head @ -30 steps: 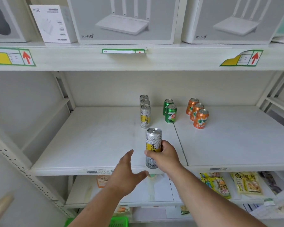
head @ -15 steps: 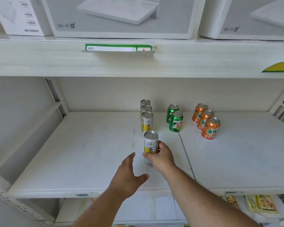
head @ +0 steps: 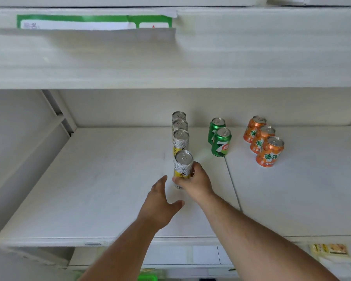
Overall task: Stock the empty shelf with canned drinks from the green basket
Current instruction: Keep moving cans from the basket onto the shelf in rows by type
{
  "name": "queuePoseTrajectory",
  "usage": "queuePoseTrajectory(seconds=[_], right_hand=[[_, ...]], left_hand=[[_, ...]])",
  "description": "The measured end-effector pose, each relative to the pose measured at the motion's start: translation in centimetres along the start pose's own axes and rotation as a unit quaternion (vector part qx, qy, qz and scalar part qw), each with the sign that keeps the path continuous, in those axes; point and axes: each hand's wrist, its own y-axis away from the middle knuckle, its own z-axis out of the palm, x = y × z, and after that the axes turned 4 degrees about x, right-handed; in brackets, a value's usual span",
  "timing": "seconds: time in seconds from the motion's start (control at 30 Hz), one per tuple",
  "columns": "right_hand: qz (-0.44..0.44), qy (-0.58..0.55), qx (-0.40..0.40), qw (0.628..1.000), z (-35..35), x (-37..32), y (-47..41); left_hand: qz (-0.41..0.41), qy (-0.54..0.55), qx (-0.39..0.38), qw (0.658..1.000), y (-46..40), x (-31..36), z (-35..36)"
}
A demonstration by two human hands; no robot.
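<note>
My right hand (head: 195,184) grips a tall silver and yellow can (head: 183,165) upright on the white shelf (head: 109,189), at the front of a row of three matching cans (head: 180,139). My left hand (head: 160,203) hovers open just left of it, fingers spread, holding nothing. Two green cans (head: 221,141) stand in a row to the right, and three orange cans (head: 270,151) further right. A sliver of the green basket (head: 147,277) shows at the bottom edge.
The upper shelf's front edge (head: 170,57) hangs low overhead with a green price label (head: 93,22). A metal upright (head: 57,112) bounds the left side. Packaged goods (head: 330,250) lie on the lower shelf at the right.
My right hand has pushed the silver and yellow can deeper onto the shelf, close behind the row. My left hand followed alongside. The view has moved closer and tilted down.
</note>
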Motion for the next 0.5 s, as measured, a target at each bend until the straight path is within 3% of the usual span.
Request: queuePoseTrajectory(seconds=[0.5], right_hand=[[0.021, 0.050, 0.043, 0.998, 1.0, 0.1, -0.9]], left_hand=[[-0.009, -0.004, -0.001, 1.000, -1.9, 0.3, 0.9]])
